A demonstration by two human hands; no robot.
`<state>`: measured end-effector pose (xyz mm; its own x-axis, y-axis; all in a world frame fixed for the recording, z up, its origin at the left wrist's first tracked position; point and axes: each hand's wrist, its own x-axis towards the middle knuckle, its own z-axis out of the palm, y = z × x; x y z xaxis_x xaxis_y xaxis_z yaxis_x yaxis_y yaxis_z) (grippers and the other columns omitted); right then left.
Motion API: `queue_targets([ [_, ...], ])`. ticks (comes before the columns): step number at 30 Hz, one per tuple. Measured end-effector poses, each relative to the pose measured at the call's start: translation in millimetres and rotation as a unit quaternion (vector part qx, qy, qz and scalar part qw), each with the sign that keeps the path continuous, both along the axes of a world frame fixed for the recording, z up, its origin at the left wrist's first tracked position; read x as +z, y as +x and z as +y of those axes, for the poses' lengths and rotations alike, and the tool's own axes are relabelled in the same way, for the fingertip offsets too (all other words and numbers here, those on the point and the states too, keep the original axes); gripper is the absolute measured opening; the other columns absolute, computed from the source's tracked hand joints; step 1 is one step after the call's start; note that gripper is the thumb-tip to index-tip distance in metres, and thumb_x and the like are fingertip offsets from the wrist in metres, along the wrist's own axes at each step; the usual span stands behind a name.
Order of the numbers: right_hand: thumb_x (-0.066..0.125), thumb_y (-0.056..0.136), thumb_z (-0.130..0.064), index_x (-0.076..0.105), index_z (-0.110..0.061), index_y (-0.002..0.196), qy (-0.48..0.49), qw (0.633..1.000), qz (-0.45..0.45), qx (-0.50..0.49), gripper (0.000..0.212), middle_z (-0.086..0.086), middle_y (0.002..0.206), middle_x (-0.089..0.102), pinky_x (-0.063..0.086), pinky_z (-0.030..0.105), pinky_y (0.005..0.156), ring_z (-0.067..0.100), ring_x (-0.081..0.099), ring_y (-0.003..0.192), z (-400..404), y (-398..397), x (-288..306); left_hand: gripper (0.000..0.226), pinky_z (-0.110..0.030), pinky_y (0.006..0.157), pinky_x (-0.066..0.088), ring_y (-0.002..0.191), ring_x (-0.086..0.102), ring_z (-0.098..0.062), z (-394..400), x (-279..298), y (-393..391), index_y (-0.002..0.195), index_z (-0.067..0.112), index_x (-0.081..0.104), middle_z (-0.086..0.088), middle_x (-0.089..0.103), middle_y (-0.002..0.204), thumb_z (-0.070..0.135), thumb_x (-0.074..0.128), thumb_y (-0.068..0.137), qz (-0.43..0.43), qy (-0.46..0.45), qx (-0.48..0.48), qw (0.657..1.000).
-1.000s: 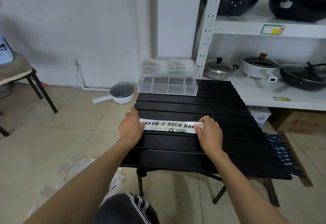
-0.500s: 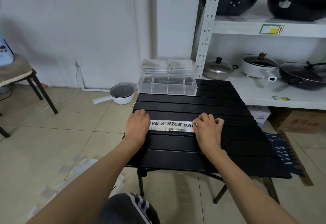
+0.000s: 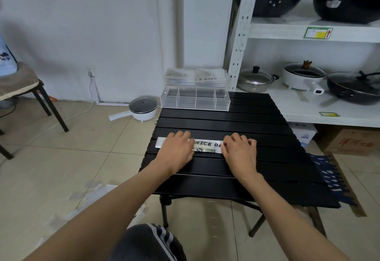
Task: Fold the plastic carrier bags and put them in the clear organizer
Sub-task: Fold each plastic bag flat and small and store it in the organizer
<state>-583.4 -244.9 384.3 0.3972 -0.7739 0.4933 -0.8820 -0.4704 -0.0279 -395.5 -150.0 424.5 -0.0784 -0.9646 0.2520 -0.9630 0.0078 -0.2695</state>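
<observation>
Both hands have slid rightward along the folded bag strip [image 3: 206,147], baring its left end. The left hand [image 3: 178,151] and right hand [image 3: 239,151] are pressing it flat, fingers [image 3: 241,139] loosely bent, grasping nothing. It is lying across the black slatted tabletop [image 3: 226,125]. Farther back, the clear organizer [image 3: 195,100] is sitting with folded bags [image 3: 196,76] stacked behind it.

Evenly lit by soft, diffuse indoor light, moderately bright. Only faint shadows under the black bench [image 3: 226,121] and chair [image 3: 41,96]. Dull sheen along the slats, mild glare on pan lids far right. Wide-angle bending at edges; slight softness and blur toward corners.
</observation>
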Motion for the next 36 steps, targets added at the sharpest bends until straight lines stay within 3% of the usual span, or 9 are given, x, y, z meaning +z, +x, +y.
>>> queue_targets([
  [8, 0.054, 0.092, -0.033, 0.064, -0.022, 0.09, -0.008, 1.0, 0.001, 0.007, 0.015, -0.001, 0.088, 0.06, 0.037, 0.039, 0.077, 0.02, 0.054, 0.079, 2.3, -2.0, 0.2, 0.021, -0.034, 0.074, 0.037, 0.098, 0.056, -0.026, -21.7, 16.4, -43.1, 0.111, 0.011, 0.057, -0.008, 0.061, 0.107, 0.014, 0.058, 0.09, -0.131, 0.113, 0.001, 0.985],
  [11, 0.042, 0.095, -0.044, 0.064, -0.022, 0.094, 0.012, 1.0, 0.007, 0.004, 0.032, -0.001, 0.093, 0.061, 0.036, 0.041, 0.081, 0.02, 0.055, 0.084, 2.9, -2.9, 1.9, 0.019, -0.032, 0.061, 0.035, 0.09, 0.062, -0.025, -25.1, 17.7, -50.1, 0.107, 0.011, 0.059, -0.007, 0.062, 0.105, 0.004, 0.055, 0.089, -0.113, 0.117, 0.003, 0.987],
  [15, 0.037, 0.085, -0.073, 0.065, -0.027, 0.096, 0.022, 1.0, 0.001, 0.006, 0.055, -0.004, 0.095, 0.06, 0.033, 0.045, 0.094, 0.019, 0.055, 0.088, 6.4, -7.1, 4.7, 0.02, -0.035, 0.064, 0.04, 0.093, 0.064, -0.029, -22.5, 26.1, -45.2, 0.108, 0.008, 0.059, -0.011, 0.061, 0.107, 0.002, 0.05, 0.091, -0.047, 0.103, 0.014, 0.993],
  [17, 0.053, 0.083, -0.065, 0.063, -0.029, 0.102, 0.009, 0.998, -0.038, 0.043, 0.042, -0.007, 0.1, 0.059, 0.027, 0.046, 0.105, 0.017, 0.056, 0.094, 9.0, -12.0, 6.8, 0.019, -0.037, 0.069, 0.044, 0.093, 0.064, -0.032, -20.1, 30.8, -39.0, 0.107, 0.007, 0.058, -0.012, 0.061, 0.106, 0.002, 0.048, 0.091, -0.02, 0.077, 0.019, 0.997],
  [19, 0.067, 0.084, -0.036, 0.06, -0.029, 0.104, -0.022, 0.994, -0.078, 0.072, 0.022, -0.01, 0.101, 0.057, 0.024, 0.043, 0.109, 0.015, 0.056, 0.096, 12.4, -15.9, 10.9, 0.019, -0.038, 0.065, 0.041, 0.088, 0.063, -0.033, -19.3, 33.8, -31.2, 0.105, 0.007, 0.056, -0.012, 0.059, 0.102, 0.0, 0.047, 0.09, 0.022, 0.041, 0.02, 0.999],
  [22, 0.072, 0.077, -0.007, 0.061, -0.027, 0.098, -0.065, 0.982, -0.154, 0.09, 0.031, -0.012, 0.092, 0.059, 0.032, 0.038, 0.098, 0.014, 0.057, 0.087, 19.6, -21.6, 18.4, 0.02, -0.04, 0.064, 0.044, 0.083, 0.062, -0.034, -24.1, 30.8, -17.6, 0.105, 0.005, 0.059, -0.012, 0.057, 0.105, 0.0, 0.048, 0.09, 0.157, -0.05, -0.034, 0.986],
  [25, 0.074, 0.071, -0.005, 0.066, -0.021, 0.097, -0.124, 0.964, -0.195, 0.131, 0.032, -0.009, 0.093, 0.063, 0.034, 0.034, 0.088, 0.014, 0.058, 0.087, 26.7, -26.5, 23.6, 0.027, -0.039, 0.084, 0.051, 0.101, 0.06, -0.028, -28.9, 21.6, -3.1, 0.118, 0.003, 0.058, -0.009, 0.053, 0.129, 0.004, 0.05, 0.092, 0.293, -0.109, -0.119, 0.942],
  [28, 0.069, 0.077, -0.016, 0.069, -0.018, 0.095, -0.152, 0.949, -0.198, 0.194, 0.018, -0.005, 0.102, 0.064, 0.035, 0.034, 0.086, 0.014, 0.059, 0.094, 34.0, -27.2, 25.2, 0.038, -0.035, 0.1, 0.044, 0.117, 0.052, -0.023, -26.8, 9.6, 4.6, 0.128, 0.007, 0.048, -0.004, 0.04, 0.143, 0.005, 0.049, 0.09, 0.367, -0.082, -0.158, 0.913],
  [36, 0.076, 0.069, -0.004, 0.06, -0.015, 0.093, 0.008, 0.936, -0.115, 0.332, 0.031, 0.0, 0.121, 0.063, 0.048, 0.027, 0.088, 0.016, 0.058, 0.114, 42.2, -18.9, 8.2, 0.043, -0.036, 0.111, 0.031, 0.134, 0.038, -0.021, -9.7, -27.3, 14.5, 0.136, 0.021, 0.05, 0.001, 0.028, 0.155, 0.031, 0.05, 0.095, 0.251, 0.031, -0.082, 0.964],
])
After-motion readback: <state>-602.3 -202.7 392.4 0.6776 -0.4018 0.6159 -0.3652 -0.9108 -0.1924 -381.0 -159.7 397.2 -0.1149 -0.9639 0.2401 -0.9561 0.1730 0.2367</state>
